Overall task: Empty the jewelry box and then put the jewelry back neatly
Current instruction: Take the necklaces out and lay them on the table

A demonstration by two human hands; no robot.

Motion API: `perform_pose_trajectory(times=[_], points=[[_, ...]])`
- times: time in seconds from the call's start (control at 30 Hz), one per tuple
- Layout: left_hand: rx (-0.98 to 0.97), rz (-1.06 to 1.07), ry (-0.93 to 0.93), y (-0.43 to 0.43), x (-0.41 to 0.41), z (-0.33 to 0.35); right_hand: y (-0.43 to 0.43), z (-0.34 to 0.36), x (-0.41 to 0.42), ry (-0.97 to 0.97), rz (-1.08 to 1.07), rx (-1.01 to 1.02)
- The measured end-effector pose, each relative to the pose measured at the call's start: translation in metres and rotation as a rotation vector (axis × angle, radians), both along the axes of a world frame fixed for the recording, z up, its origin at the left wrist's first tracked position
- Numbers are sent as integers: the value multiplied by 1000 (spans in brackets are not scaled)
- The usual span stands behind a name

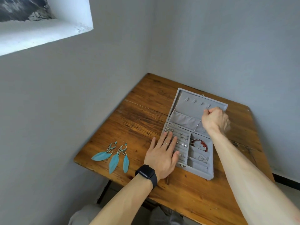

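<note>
My left hand lies flat with straight fingers on the left part of the jewelry box, pressing on the ribbed slots where small studs sit. It wears a thin ring, and a dark watch sits on that wrist. My right hand is curled at the raised lid, its fingertips pinching a fine silver chain just below the row of hooks. The chain hangs down from there toward the hinge.

The box stands open on the wooden table, toward its right side, the lid leaning back near the far edge by the wall. In the right compartments I see a red bracelet and some silver pieces too small to tell apart. Two pearls sit in the middle slots.

A pair of blue feather earrings lies near the near left corner, well apart from the box, the feather tips close to the near edge. Bare wood runs between them and the box, along the left edge up to the far corner, and across the near edge in front of the box.
</note>
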State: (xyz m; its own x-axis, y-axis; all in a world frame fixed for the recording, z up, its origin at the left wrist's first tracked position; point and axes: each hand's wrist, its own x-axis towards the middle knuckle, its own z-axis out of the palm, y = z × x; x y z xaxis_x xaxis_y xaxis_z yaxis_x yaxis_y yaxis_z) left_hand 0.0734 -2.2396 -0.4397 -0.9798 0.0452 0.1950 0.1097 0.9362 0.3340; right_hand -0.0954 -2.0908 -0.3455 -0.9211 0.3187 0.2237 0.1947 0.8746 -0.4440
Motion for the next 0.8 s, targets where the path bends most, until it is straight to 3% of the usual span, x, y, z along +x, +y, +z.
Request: perform_pose_trajectory(times=[0.13, 0.37, 0.63, 0.7, 0.8], points=[[2, 3, -5, 0, 0, 0, 1, 3, -1, -16, 19, 18], [-15, 13, -22, 0, -2, -3, 13, 17, -1, 163, 183, -119], [-30, 19, -43, 0, -2, -4, 16, 23, 5, 58, 135, -206], [-37, 22, -48, 0, -3, -4, 11, 26, 7, -31, 79, -341], [-43, 23, -52, 1, -4, -2, 2, 36, 5, -100, -26, -925]])
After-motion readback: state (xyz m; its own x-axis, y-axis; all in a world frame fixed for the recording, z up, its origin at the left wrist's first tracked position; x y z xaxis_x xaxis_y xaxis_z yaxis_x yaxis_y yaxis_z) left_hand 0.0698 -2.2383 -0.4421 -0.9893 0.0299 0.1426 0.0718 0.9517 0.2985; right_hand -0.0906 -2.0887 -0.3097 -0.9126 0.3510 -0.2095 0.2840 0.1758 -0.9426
